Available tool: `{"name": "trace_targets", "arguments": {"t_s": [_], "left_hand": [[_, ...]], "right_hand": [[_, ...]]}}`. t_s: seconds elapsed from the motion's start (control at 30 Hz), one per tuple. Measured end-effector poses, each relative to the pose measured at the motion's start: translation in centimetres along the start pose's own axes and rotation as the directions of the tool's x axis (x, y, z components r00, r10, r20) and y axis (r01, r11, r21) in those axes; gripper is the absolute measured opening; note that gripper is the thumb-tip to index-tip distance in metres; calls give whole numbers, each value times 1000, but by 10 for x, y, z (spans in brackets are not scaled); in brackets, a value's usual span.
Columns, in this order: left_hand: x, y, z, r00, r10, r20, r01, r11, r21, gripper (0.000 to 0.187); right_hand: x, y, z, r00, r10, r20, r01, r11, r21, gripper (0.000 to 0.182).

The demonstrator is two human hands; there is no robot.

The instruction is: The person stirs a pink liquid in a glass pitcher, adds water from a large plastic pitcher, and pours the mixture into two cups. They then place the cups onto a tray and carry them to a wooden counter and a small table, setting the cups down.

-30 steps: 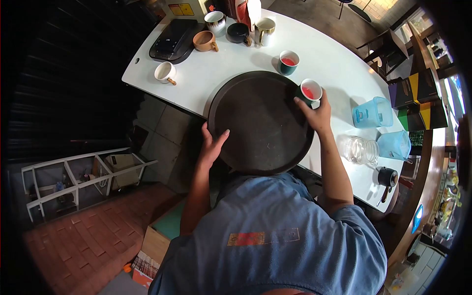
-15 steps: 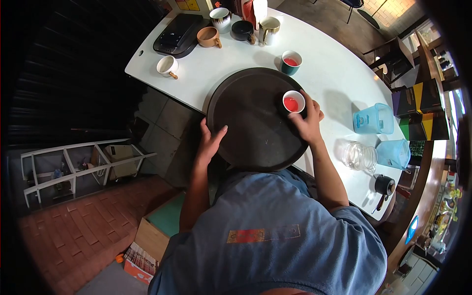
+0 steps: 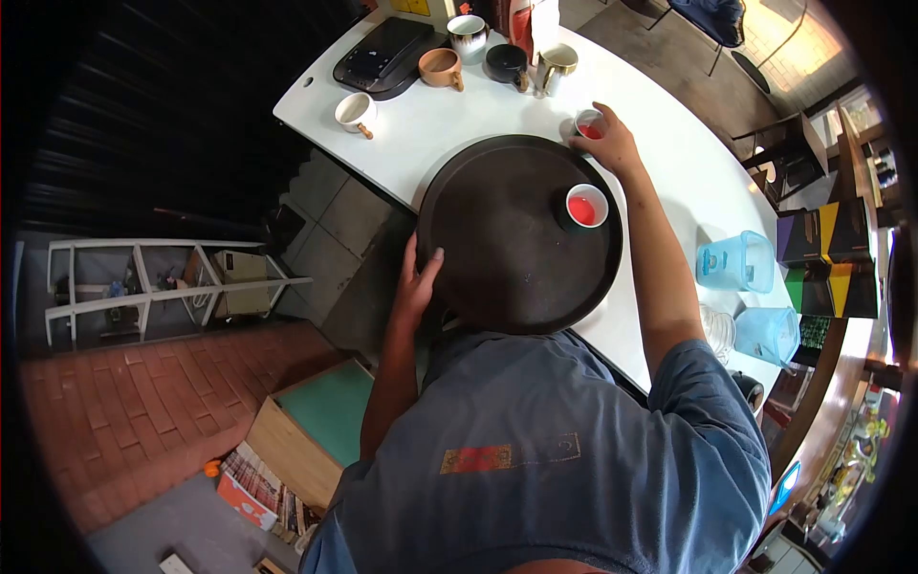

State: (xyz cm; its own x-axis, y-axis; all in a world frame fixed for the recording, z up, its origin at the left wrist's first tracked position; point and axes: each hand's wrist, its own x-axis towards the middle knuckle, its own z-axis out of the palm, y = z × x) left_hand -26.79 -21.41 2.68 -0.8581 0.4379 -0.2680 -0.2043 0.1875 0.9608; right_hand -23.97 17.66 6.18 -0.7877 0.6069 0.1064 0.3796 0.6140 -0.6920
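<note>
A round dark tray (image 3: 507,249) lies before me, its near part reaching past the table edge toward my shirt. My left hand (image 3: 415,282) grips its left rim, thumb on top and the other fingers at or under the edge. On the tray's right side stands an upright cup (image 3: 586,207) with red liquid inside. Just beyond the far right rim, my right hand (image 3: 614,148) has its thumb and fingers around a second cup (image 3: 589,124), also holding red liquid. That cup's lower part is mostly hidden by the hand and tray.
Several mugs stand at the table's far end, among them a white mug (image 3: 356,113) and a brown mug (image 3: 441,68), near a black scale (image 3: 387,57). To the right are blue pitchers (image 3: 736,262) and a partly hidden glass jar (image 3: 717,330). A white shelf rack (image 3: 143,287) is at left.
My right hand has let go of the cup on the tray and moved away from me to the second cup on the table. My left hand stays on the tray's rim.
</note>
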Motion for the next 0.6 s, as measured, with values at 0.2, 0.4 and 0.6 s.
{"name": "trace_targets", "arguments": {"t_s": [0.2, 0.4, 0.6], "left_hand": [[-6, -38, -17, 988, -76, -135, 41, 968, -246, 45], [1, -40, -13, 991, -36, -125, 10, 979, -203, 43], [18, -32, -5, 999, -13, -52, 0, 972, -235, 39]], "right_hand": [[10, -18, -6, 997, -1, -72, -4, 998, -62, 78], [-10, -88, -35, 982, -162, -99, 162, 987, -12, 73], [-47, -120, -14, 961, -274, -17, 275, 958, 87, 71]]}}
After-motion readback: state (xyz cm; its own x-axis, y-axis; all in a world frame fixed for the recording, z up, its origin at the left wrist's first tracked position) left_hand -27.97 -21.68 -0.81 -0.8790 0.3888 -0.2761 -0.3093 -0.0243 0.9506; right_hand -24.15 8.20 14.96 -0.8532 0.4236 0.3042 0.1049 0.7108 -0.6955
